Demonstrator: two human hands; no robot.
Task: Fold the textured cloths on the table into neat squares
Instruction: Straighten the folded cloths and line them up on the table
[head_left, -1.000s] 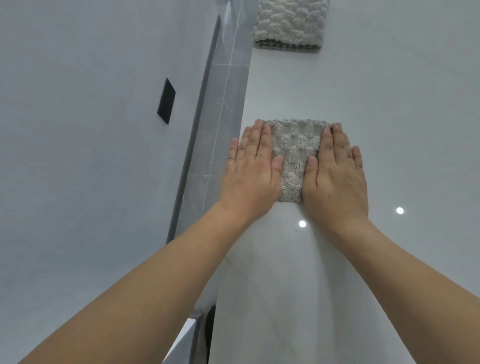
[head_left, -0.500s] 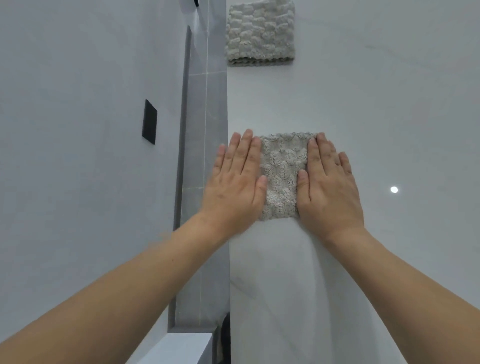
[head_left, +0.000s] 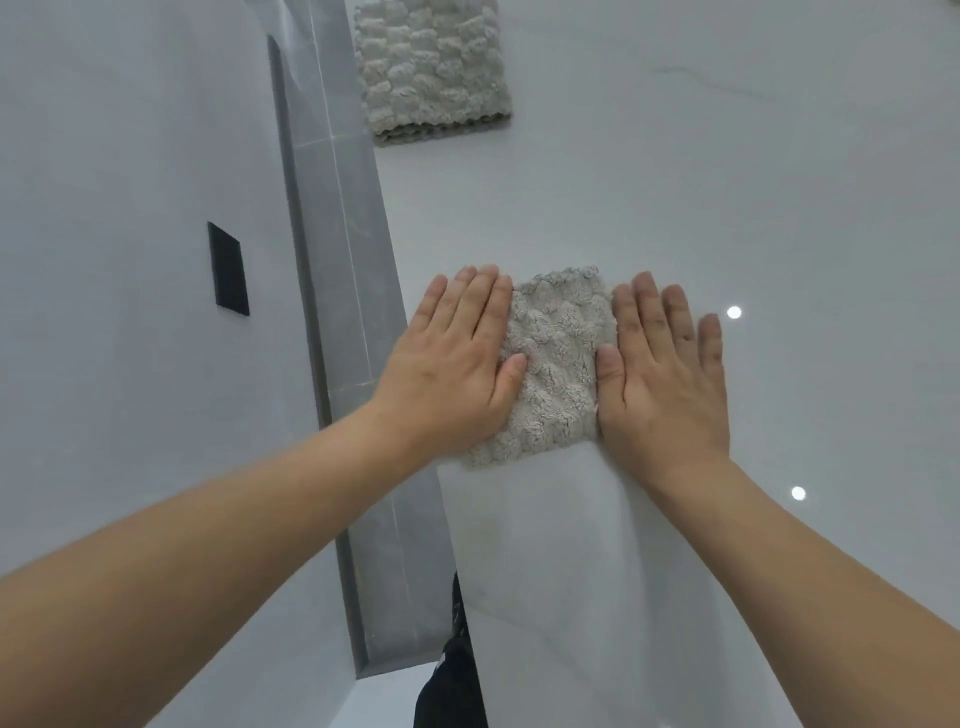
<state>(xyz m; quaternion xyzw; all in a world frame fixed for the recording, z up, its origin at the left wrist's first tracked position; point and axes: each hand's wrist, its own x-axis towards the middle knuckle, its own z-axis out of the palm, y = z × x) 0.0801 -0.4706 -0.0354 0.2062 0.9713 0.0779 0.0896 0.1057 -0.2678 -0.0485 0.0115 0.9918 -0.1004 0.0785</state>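
A small grey textured cloth (head_left: 556, 358), folded to a rough square, lies on the white table (head_left: 727, 182) near its left edge. My left hand (head_left: 452, 364) presses flat on the cloth's left side with straight fingers. My right hand (head_left: 665, 364) lies flat on its right side, partly on the table. Only the cloth's middle strip shows between the two hands. A second folded textured cloth (head_left: 431, 67) rests at the far end of the table by the same edge.
The table's left edge runs from top to bottom just left of my left hand. Beyond it are a grey tiled floor strip (head_left: 337, 260) and a white wall with a black plate (head_left: 228, 270). Two ceiling-light reflections (head_left: 733, 312) shine on the table at the right.
Both hands have slid slightly apart over the cloth, uncovering more of its middle. The camera has shifted, so the far cloth appears nearer the top of the view.
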